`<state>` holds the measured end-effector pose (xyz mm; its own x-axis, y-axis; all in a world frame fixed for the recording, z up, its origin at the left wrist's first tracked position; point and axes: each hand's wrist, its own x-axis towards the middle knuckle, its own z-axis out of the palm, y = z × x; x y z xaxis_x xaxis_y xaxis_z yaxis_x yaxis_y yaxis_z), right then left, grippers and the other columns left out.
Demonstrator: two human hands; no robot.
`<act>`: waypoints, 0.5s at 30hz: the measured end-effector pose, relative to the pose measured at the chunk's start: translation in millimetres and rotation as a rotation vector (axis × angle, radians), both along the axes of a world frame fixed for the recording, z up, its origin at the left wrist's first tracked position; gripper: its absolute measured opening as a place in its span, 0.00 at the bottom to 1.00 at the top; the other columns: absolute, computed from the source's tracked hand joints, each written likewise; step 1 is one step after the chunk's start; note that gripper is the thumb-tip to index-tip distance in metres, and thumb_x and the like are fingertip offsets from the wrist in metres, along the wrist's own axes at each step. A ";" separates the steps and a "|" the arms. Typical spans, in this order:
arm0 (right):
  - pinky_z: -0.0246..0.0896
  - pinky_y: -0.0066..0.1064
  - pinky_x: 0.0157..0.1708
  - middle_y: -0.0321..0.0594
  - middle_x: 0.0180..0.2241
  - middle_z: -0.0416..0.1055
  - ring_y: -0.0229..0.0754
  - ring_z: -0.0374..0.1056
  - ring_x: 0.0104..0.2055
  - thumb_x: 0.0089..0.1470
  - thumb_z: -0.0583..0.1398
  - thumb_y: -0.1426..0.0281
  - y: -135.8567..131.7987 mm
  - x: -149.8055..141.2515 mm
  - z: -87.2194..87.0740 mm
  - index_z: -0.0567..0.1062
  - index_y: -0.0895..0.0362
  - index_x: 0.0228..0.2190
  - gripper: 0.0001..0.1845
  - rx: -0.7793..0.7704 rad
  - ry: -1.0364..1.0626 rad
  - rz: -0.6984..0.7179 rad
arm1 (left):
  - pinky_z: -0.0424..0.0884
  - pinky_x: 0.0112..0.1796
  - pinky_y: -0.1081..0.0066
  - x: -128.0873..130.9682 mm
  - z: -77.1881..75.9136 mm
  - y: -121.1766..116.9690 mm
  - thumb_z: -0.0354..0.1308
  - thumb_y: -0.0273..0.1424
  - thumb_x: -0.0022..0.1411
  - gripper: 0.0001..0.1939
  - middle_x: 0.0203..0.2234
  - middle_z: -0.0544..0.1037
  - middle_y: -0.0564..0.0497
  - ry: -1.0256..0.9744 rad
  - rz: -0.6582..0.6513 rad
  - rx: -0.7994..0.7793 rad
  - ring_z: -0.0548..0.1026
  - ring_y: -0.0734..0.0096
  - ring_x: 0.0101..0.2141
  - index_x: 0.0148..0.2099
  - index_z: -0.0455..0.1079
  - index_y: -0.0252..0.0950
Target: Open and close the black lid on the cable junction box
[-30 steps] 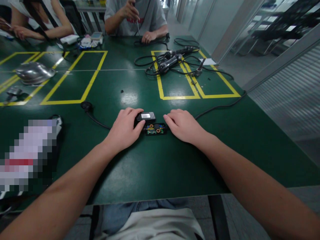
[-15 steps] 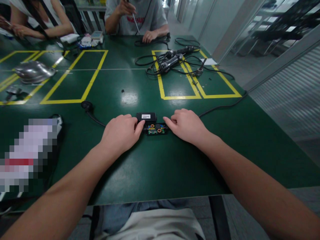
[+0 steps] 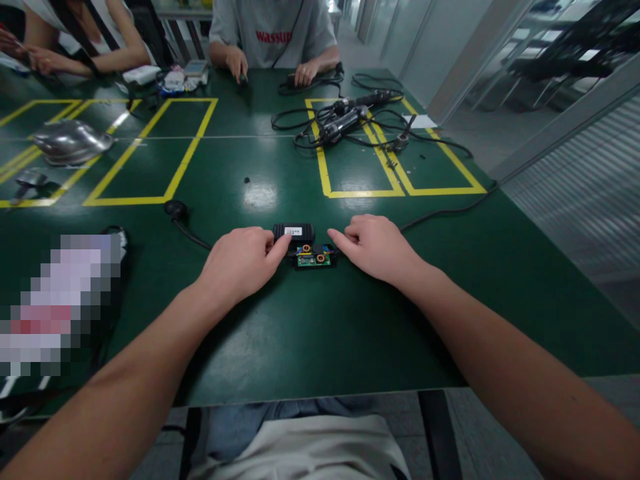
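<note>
An open black electronics case [image 3: 315, 267] lies on the green table, its circuit board [image 3: 306, 261] with copper coils facing up. Just behind it rests a ribbed black cover [image 3: 307, 235] with a white label. My left hand [image 3: 245, 260] is closed at the left of both, its thumb tip by the cover's label. To the right, my right hand [image 3: 373, 247] has curled fingers, and its thumb points at the case without touching it. A black cable with a plug [image 3: 176, 211] runs under my left hand; another cable [image 3: 445, 213] disappears behind my right. What the curled fingers hold is hidden.
Across the table a person [image 3: 273, 40] handles a black object. Black cylindrical tools with tangled cables [image 3: 345, 125] lie at the back right, among yellow tape frames. A shiny metal piece [image 3: 73, 143] sits at left, and a blurred-out item [image 3: 65, 300] lies front left.
My hands stay almost still; the left thumb tip has shifted slightly onto the cover's label edge. The person opposite has lowered the hand that held up a thin tool to the table.
</note>
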<state>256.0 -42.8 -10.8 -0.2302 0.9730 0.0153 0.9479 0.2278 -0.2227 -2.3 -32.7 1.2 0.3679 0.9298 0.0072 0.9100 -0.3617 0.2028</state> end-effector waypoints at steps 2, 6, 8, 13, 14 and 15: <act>0.54 0.42 0.39 0.44 0.28 0.72 0.48 0.66 0.34 0.78 0.57 0.53 -0.4 -2.5 0.9 0.70 0.52 0.19 0.34 -0.018 -0.046 0.002 | 0.69 0.32 0.59 1.3 -1.7 0.1 0.49 0.51 0.81 0.32 0.26 0.80 0.42 0.021 -0.008 -0.019 0.78 0.52 0.29 0.29 0.78 0.41; 0.56 0.44 0.40 0.48 0.32 0.77 0.51 0.69 0.37 0.78 0.56 0.54 -1.4 -6.2 2.4 0.75 0.53 0.21 0.33 -0.038 -0.117 -0.003 | 0.75 0.39 0.55 2.6 -6.2 -1.2 0.53 0.50 0.80 0.28 0.30 0.79 0.41 -0.012 0.000 -0.047 0.81 0.48 0.34 0.30 0.76 0.40; 0.56 0.43 0.41 0.49 0.33 0.78 0.52 0.70 0.37 0.78 0.56 0.53 -1.6 -6.0 2.2 0.76 0.53 0.22 0.33 -0.043 -0.127 -0.006 | 0.78 0.46 0.52 1.6 -9.6 -1.5 0.59 0.47 0.78 0.21 0.37 0.81 0.40 -0.090 0.005 0.020 0.81 0.46 0.42 0.37 0.79 0.38; 0.56 0.43 0.41 0.48 0.32 0.78 0.52 0.70 0.37 0.78 0.56 0.52 -1.1 -4.1 0.5 0.76 0.53 0.21 0.34 -0.025 -0.099 0.002 | 0.72 0.68 0.43 -4.4 -20.9 6.3 0.64 0.36 0.76 0.19 0.64 0.78 0.37 -0.332 -0.080 0.175 0.77 0.44 0.63 0.65 0.79 0.37; 0.56 0.43 0.40 0.48 0.32 0.78 0.52 0.70 0.37 0.78 0.56 0.53 -1.0 -4.1 0.5 0.76 0.53 0.21 0.33 -0.022 -0.101 0.004 | 0.70 0.70 0.43 -5.6 -22.4 8.8 0.63 0.35 0.76 0.20 0.66 0.79 0.38 -0.344 -0.116 0.144 0.76 0.44 0.65 0.66 0.79 0.38; 0.55 0.43 0.40 0.48 0.32 0.78 0.52 0.70 0.37 0.78 0.56 0.53 -1.0 -4.3 0.6 0.75 0.53 0.21 0.33 -0.021 -0.105 0.004 | 0.70 0.70 0.43 -6.6 -23.2 11.0 0.63 0.35 0.77 0.20 0.66 0.80 0.39 -0.346 -0.145 0.103 0.76 0.44 0.65 0.66 0.80 0.39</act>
<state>251.7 -43.8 -10.2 -0.2335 0.9719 -0.0297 0.9653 0.2280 -0.1272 -8.8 -21.7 -22.0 0.4551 0.8562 0.2443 0.7321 -0.5160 0.4446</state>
